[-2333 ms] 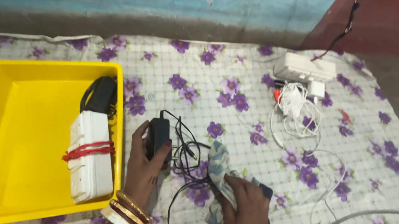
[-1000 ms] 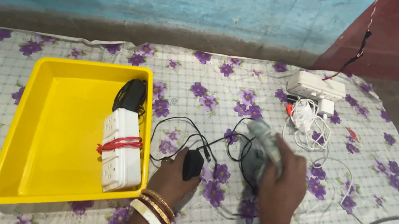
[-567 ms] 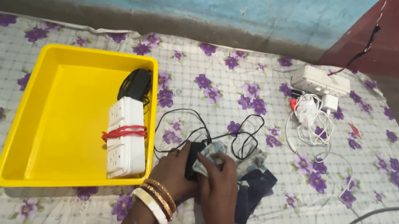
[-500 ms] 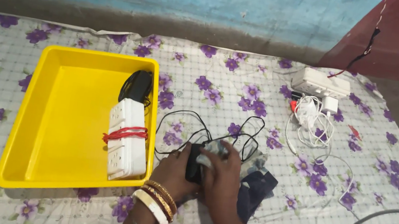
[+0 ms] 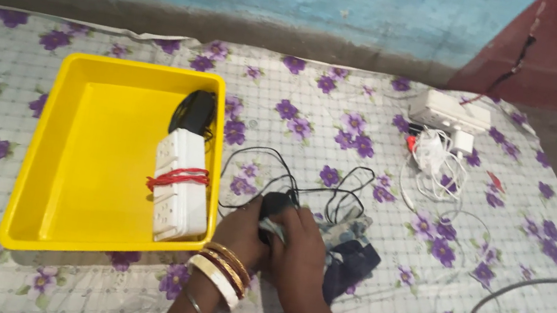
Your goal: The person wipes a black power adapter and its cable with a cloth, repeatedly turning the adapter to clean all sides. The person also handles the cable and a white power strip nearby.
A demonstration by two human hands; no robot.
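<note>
My left hand grips a small black charger whose thin black cable loops over the sheet behind it. My right hand presses a grey-and-dark cloth against the charger; most of the cloth trails to the right on the sheet. Both hands sit just right of the yellow tray. Bangles ring my left wrist.
In the yellow tray lie a white power strip bound with red bands and a black adapter. At the back right are a white extension box and tangled white cables. A grey cable curves at the right.
My right hand carried the cloth from the right over to the charger and now rubs it there. My left hand kept its hold on the charger.
</note>
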